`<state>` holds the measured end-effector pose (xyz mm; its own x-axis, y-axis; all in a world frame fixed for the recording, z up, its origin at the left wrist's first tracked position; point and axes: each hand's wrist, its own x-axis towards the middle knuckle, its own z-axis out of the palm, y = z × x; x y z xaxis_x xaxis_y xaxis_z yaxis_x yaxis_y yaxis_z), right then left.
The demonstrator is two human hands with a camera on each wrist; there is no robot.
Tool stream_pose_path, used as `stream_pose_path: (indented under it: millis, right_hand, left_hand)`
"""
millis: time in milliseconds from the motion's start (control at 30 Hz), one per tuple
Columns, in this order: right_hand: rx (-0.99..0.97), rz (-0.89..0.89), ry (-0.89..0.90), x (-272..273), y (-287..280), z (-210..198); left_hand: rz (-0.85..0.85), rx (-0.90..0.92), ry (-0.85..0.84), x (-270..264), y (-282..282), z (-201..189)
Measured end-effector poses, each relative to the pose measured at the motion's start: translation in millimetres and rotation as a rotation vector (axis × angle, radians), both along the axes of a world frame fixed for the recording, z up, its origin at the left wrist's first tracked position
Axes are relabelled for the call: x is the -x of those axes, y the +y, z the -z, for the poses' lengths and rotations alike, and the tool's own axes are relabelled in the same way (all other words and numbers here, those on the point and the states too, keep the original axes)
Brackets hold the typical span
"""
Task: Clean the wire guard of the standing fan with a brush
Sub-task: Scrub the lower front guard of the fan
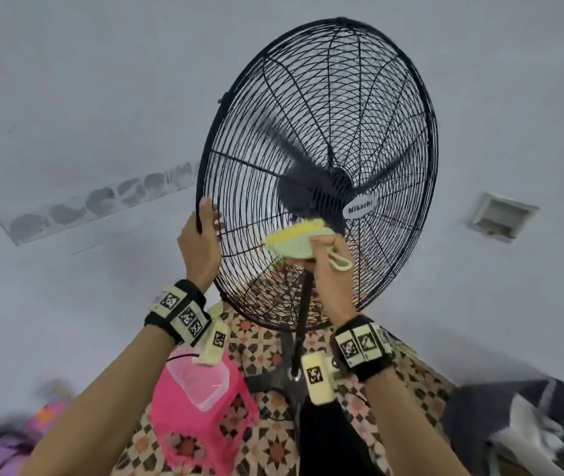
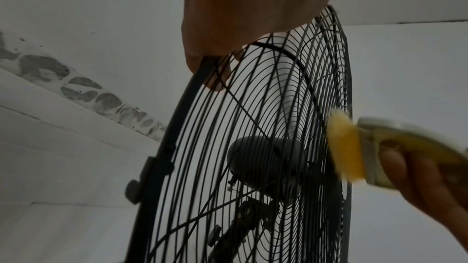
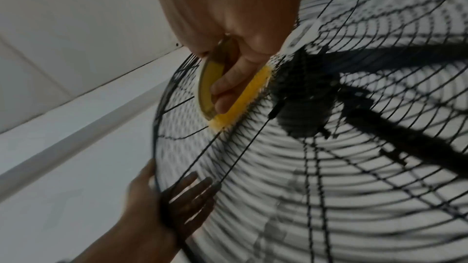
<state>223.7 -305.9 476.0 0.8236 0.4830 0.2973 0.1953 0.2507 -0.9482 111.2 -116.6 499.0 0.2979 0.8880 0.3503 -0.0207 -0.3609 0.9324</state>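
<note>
Wire guard (image 1: 318, 173), black, round, of concentric rings and radial spokes, fronting a standing fan; it rises directly ahead of both hands, tilted back toward the pale wall.

Item 1, nearest: right hand (image 1: 325, 259), fingers curled through the handle of a pale-green plastic scrubbing brush with yellow bristles (image 1: 296, 240). The bristles press against the guard's wires just left of and below the white oval hub badge (image 1: 359, 208). The brush reads blurred in the head view, so a scrubbing stroke is probably in progress.

Item 2, left of the brush: left hand (image 1: 201, 245), thumb hooked behind the outer rim, fingers (image 3: 195, 191) spread flat over the front wires. Judged purpose: bracing the fan head so brush pressure does not swing it.

Item 3, behind the wires: 3 or so dark blades and a grey motor housing (image 2: 263, 165), apparently at rest.

Item 4, below the wrists: pink plastic stool (image 1: 201, 417), clear container on top, on patterned flooring.

Item 5, farthest: white wall, small wall box (image 1: 500, 218) at right.
</note>
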Motion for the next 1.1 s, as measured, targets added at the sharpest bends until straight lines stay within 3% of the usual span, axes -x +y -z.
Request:
stream_pose_path:
  millis: [133,300,367,467,600,733,900,1033,1100]
  right_hand:
    - [-0.088,0.163,0.193,-27,-3,-6]
    - [0.027,-0.046,-0.027,-1,-2,-13]
    - [0.052,0.054,-0.049,-7,-2,-13]
    - [-0.03,0.25,0.09,-34,-9,-11]
    - [-0.188,0.141,0.285,-52,-25,-14]
    - [-0.327,0.247,0.453,-61,-19,-21]
    - [-0.165,0.051,0.404,-35,-18,-12]
    - [-0.362,0.204,0.52,-47,-24,-16]
    - [-0.37,0.249,0.547,-42,-19,-17]
  left_hand:
    - [-0.069,-0.034,-0.028,-5,-1,-4]
    - [-0.095,-0.076,-0.03,-11,11,3]
    - [-0.094,-0.082,-0.034,-11,14,6]
    - [-0.088,-0.085,-0.037,-11,15,7]
    - [-0.074,-0.079,-0.013,-9,14,10]
    - [-0.05,-0.11,-0.035,-7,11,12]
    - [-0.048,-0.081,-0.027,-6,13,12]
    - [0.022,-0.052,-0.038,-4,10,14]
    - [0.021,-0.064,-0.04,-5,8,12]
